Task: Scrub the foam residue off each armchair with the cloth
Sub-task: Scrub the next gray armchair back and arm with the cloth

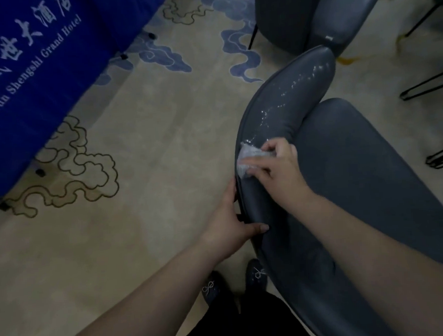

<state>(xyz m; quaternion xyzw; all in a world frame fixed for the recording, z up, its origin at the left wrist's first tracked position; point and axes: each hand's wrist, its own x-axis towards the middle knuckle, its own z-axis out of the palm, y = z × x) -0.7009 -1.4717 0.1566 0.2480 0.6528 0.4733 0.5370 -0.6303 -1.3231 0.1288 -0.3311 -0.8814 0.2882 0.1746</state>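
Hands were both on the near grey armchair (355, 187). Right hand (279, 170) pressed a pale crumpled cloth (248, 159) against the top of the curved backrest, close to its outer edge; fingers were curled over the cloth, thumb on the upper side. Left hand (230, 223) gripped the backrest rim lower down, thumb lying across the inner face and fingers wrapped behind the edge, mostly out of sight.

Foam residue (295, 88) ran as a broken white trail along the backrest top, from just above the cloth up toward the far end of the rest. Stretch of backrest between the two hands looked dark and clean of white specks. Seat cushion sat to the right of the backrest, no visible foam on it.

Second armchair (310, 16) of the same grey stood at the top of frame, just beyond the first one's far tip; a small white fleck showed on its lower edge, couldn't tell what it was.

Blue banner (41, 69) with white hotel lettering filled the upper left, standing on small black feet. Carpet (151, 145) was beige with blue and dark-outlined cloud patterns. Black wire legs (427, 87) showed at right edge. Dark shoes (233, 284) with sparkly bows were visible at bottom centre.
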